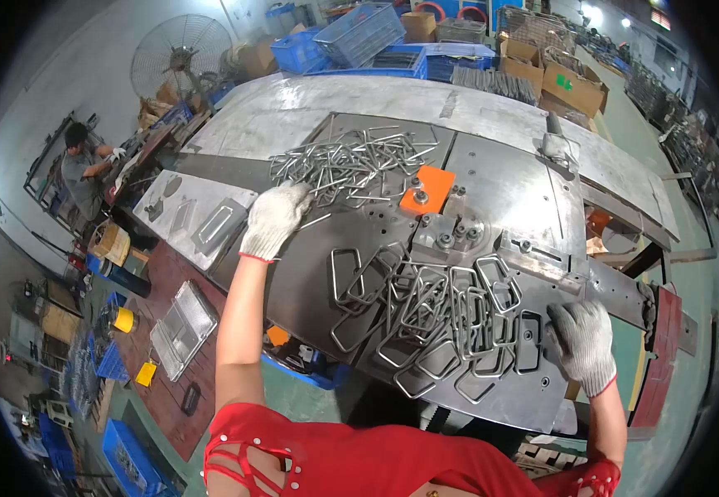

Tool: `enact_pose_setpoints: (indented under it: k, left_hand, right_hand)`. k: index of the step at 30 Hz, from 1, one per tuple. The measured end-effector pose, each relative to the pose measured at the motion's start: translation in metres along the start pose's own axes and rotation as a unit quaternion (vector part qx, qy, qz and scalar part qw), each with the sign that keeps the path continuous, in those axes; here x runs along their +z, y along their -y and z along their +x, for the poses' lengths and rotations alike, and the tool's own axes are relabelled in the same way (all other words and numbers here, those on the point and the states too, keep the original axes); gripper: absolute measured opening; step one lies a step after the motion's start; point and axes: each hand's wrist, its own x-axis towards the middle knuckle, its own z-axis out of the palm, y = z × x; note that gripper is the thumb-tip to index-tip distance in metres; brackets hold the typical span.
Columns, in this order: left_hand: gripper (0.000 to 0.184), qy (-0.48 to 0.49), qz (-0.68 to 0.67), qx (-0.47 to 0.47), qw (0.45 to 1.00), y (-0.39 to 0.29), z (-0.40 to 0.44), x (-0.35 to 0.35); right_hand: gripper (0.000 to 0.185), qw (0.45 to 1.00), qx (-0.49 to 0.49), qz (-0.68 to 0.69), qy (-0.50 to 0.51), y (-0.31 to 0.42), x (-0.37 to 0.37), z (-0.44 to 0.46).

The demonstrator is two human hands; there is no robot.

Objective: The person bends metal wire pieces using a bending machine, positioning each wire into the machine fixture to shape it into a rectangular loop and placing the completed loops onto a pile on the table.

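My left hand, in a white knit glove, is at the near left edge of a tangled pile of thin bent metal rods. Its fingers curl together, and their undersides are hidden. A single rod sticks out beside it; I cannot tell whether it is in the grip. My right hand, gloved with grey-stained fingers, hovers at the right edge of the metal worktable, fingers slightly apart and nothing seen in them. Just left of it lies a heap of rounded rectangular wire frames.
A bending fixture with bolts and an orange plate rises mid-table. A slotted metal bar lies to its right. A red board holds metal plates at left. Blue crates stand behind. Another person works at far left.
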Motion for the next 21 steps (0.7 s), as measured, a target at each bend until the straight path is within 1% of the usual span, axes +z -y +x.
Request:
enact_pose_setpoints:
  k: [1, 2, 5, 6, 8, 9, 10, 13, 14, 17, 20, 21]
  left_hand:
    - [0.026, 0.0, 0.007, -0.013, 1.0, -0.003, 0.001, -0.009]
    - [0.028, -0.009, 0.013, -0.026, 1.0, -0.001, 0.001, -0.015]
    - [0.028, -0.02, 0.053, -0.012, 0.998, -0.003, 0.005, -0.021]
    - [0.031, -0.009, 0.047, -0.029, 0.998, -0.006, 0.009, -0.018]
    - [0.033, -0.041, -0.024, -0.027, 0.998, 0.01, 0.014, 0.013]
    - [0.034, -0.06, -0.06, -0.026, 0.996, 0.01, 0.016, 0.017]
    - [0.037, -0.053, -0.083, -0.036, 0.994, 0.011, 0.015, 0.018]
    - [0.036, -0.053, -0.062, -0.024, 0.996, 0.009, 0.007, 0.011]
    - [0.034, -0.065, -0.047, -0.028, 0.996, 0.013, 0.002, 0.007]
    - [0.035, -0.071, -0.07, -0.047, 0.994, 0.034, -0.017, 0.01]
    - [0.033, -0.017, -0.08, -0.072, 0.994, 0.029, -0.013, 0.019]
    - [0.032, 0.0, -0.037, -0.037, 0.999, 0.022, -0.01, 0.019]
  right_hand:
    - [0.031, 1.0, -0.011, -0.003, 0.006, -0.001, 0.0, 0.01]
    - [0.03, 0.999, -0.049, -0.011, -0.02, -0.005, 0.0, 0.02]
    - [0.029, 0.999, -0.041, 0.022, -0.002, -0.003, -0.007, 0.051]
    - [0.029, 0.997, -0.059, 0.032, -0.028, -0.002, -0.007, 0.062]
    - [0.028, 0.994, -0.069, 0.081, -0.016, 0.004, -0.009, 0.082]
    - [0.028, 0.992, -0.074, 0.104, -0.012, 0.004, -0.01, 0.09]
    - [0.029, 0.988, -0.101, 0.113, -0.018, 0.002, -0.003, 0.097]
    - [0.03, 0.99, -0.112, 0.089, 0.005, 0.005, 0.006, 0.106]
    - [0.03, 0.991, -0.097, 0.084, 0.027, 0.006, 0.008, 0.107]
    - [0.026, 0.984, -0.097, 0.152, -0.005, 0.002, 0.029, 0.1]
    - [0.03, 0.982, -0.084, 0.166, 0.015, -0.003, 0.049, 0.096]
    - [0.031, 0.982, -0.077, 0.172, 0.019, -0.005, 0.056, 0.096]
